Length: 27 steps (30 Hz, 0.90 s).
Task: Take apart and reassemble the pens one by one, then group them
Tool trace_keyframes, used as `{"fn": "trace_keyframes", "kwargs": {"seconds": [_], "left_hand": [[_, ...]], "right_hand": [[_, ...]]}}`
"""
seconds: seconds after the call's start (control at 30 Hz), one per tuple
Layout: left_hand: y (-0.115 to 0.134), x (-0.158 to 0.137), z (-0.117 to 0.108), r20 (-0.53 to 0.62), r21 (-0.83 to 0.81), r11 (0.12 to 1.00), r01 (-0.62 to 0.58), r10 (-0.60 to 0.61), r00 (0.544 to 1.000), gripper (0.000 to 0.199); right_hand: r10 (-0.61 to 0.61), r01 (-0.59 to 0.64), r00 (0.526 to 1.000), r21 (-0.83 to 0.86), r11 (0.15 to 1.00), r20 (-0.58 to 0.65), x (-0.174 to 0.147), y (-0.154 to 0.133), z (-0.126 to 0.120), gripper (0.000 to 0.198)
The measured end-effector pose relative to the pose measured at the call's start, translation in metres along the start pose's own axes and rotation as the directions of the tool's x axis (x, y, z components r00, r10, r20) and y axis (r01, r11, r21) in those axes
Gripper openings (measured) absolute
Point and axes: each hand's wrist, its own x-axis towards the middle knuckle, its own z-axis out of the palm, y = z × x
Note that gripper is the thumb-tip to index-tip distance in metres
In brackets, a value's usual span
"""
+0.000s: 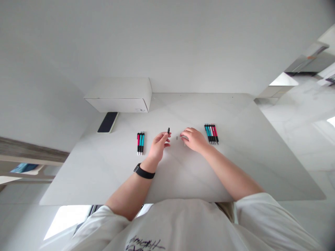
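Note:
My left hand (157,143) is closed on a short black pen part (168,130), held between thumb and forefinger and pointing up and away; its lower end is hidden by the fingers. My right hand (195,139) is just across from it, low over the table with the fingers curled in. A thin pale piece (184,144) shows below its fingertips, too small to name. Between the hands lies a tiny dark grey piece (177,138), perhaps a spring. Left of my left hand lie three pens (140,143), one red and two turquoise. Several more pens (211,134) lie right of my right hand.
A white box (117,104) stands at the table's back left against the wall. In front of it lies a phone (108,122) with a dark screen. The white marbled table (178,181) has rounded front corners. My left wrist wears a black band (144,172).

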Motion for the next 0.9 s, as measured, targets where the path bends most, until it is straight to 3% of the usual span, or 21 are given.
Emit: {"fn": "trace_keyframes", "kwargs": {"seconds": [0.23,0.5,0.7,0.9], "left_hand": [[-0.001,0.001,0.001,-0.006,0.017,1.000,-0.010,0.010,1.000,0.038],[-0.003,0.002,0.002,-0.007,0.040,0.999,-0.021,0.022,1.000,0.038],[-0.006,0.004,0.000,0.008,0.062,0.998,-0.027,0.026,1.000,0.035],[-0.011,0.003,0.002,0.047,0.185,0.980,-0.070,0.062,0.997,0.038]], "right_hand": [[0.102,-0.089,0.992,-0.161,0.983,0.070,0.023,-0.006,0.020,0.011],[0.142,-0.134,0.988,-0.128,0.983,0.058,0.017,-0.012,0.027,0.010],[0.098,-0.091,0.994,0.127,0.988,-0.049,0.013,-0.013,0.020,0.004],[0.219,-0.077,0.947,0.496,0.865,-0.234,0.014,-0.016,0.003,0.012]]}}
